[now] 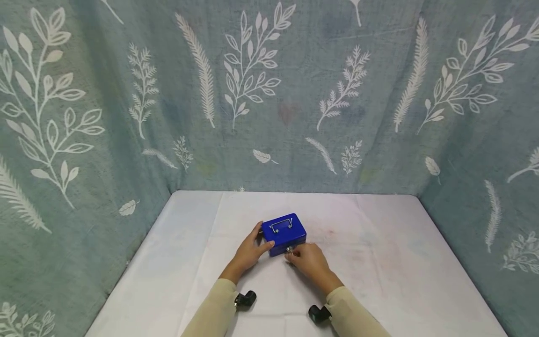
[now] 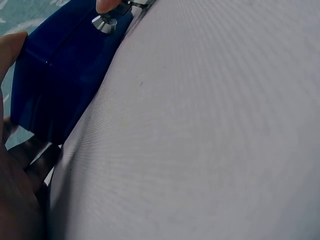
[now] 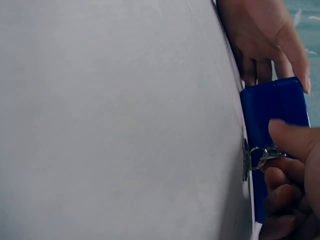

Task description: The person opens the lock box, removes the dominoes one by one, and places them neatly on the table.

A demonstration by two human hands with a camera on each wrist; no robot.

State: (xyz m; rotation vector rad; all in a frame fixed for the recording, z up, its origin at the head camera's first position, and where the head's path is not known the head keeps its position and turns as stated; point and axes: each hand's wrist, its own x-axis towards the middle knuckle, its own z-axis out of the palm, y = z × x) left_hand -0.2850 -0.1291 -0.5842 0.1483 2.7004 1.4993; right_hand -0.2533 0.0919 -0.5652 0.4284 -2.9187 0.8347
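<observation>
A small blue cash box (image 1: 283,234) with a metal handle (image 1: 280,225) on its lid sits on the table, its lid down. My left hand (image 1: 249,251) holds the box at its left side, the thumb on the near left corner of the lid and the fingers along the side. At the front face, my right hand (image 1: 309,260) pinches a key (image 3: 272,154) between thumb and forefinger at the round silver lock (image 2: 104,23). A ring joins this key to another key (image 3: 245,160) hanging below. How far the key is inside the lock is hidden.
A white cloth (image 1: 379,271) covers the table. Grey-green curtains (image 1: 286,154) with white leaf prints stand behind it and along both sides. Black wrist cameras (image 1: 245,299) are strapped over the cream sleeves (image 1: 355,313).
</observation>
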